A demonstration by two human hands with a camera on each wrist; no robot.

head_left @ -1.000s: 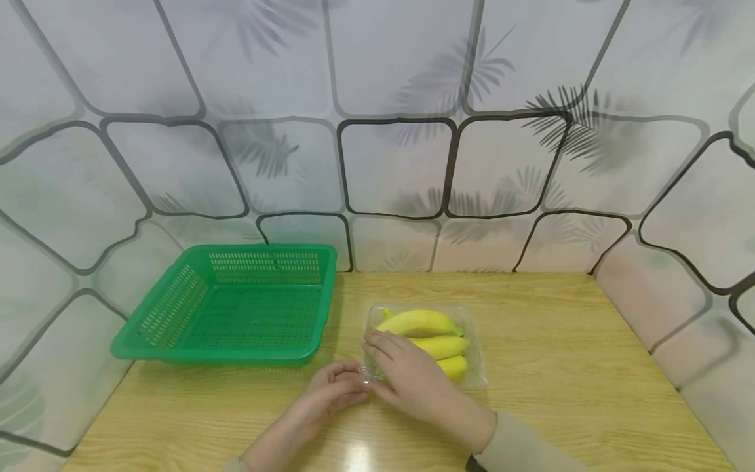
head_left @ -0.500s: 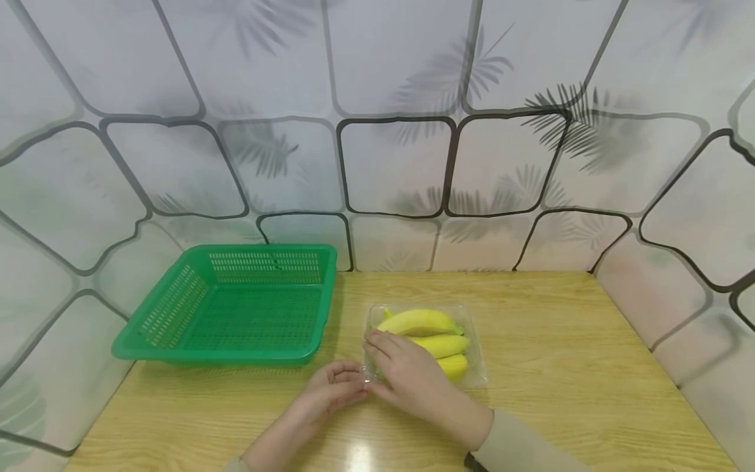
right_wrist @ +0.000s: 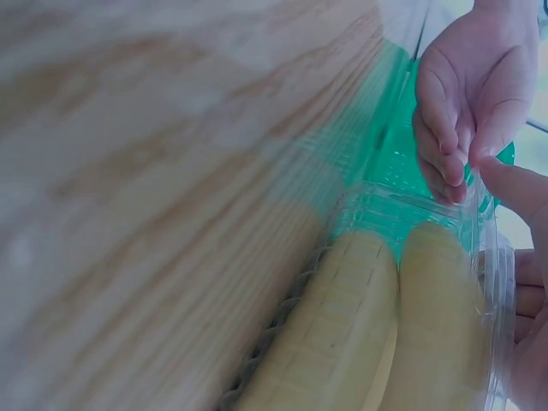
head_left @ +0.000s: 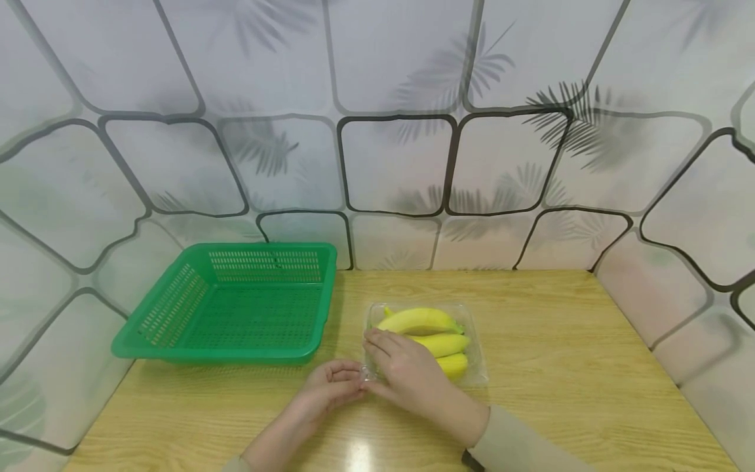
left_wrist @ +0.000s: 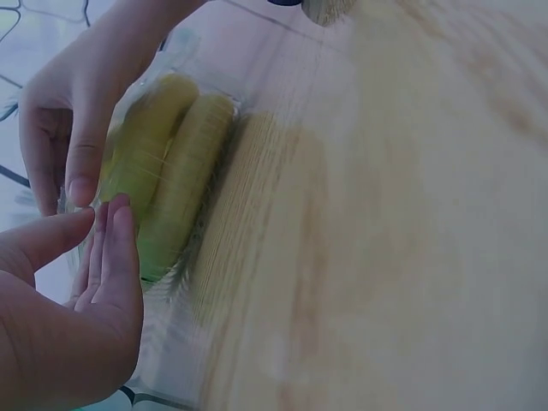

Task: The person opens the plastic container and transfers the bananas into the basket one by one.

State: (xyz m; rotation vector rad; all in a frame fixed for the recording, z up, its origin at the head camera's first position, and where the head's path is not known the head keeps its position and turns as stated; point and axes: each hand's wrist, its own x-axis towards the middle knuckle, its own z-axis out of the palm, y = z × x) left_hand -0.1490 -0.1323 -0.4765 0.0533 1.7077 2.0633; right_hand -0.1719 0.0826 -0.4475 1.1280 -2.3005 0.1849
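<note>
A clear plastic clamshell box (head_left: 476, 367) lies on the table with yellow bananas (head_left: 420, 321) inside; three show in the head view. My left hand (head_left: 331, 388) pinches the box's near left corner between thumb and fingertips. Across the left part of the lid rests my right hand (head_left: 413, 377), its fingers extended and pressing on the plastic. In the right wrist view, the right thumb (right_wrist: 511, 184) meets the left thumb at the corner. The lid lies over the bananas (right_wrist: 432, 317). Part of the bananas is hidden under the right hand.
A green slotted plastic basket (head_left: 215, 357) stands to the left of the box, near the patterned wall. The wooden table (head_left: 542, 341) extends to the right of the box. Walls (head_left: 395, 170) printed with leaves and stone outlines enclose the back and sides.
Almost nothing differs. The right forearm and sleeve have shifted very slightly; both hands remain at the same corner of the box.
</note>
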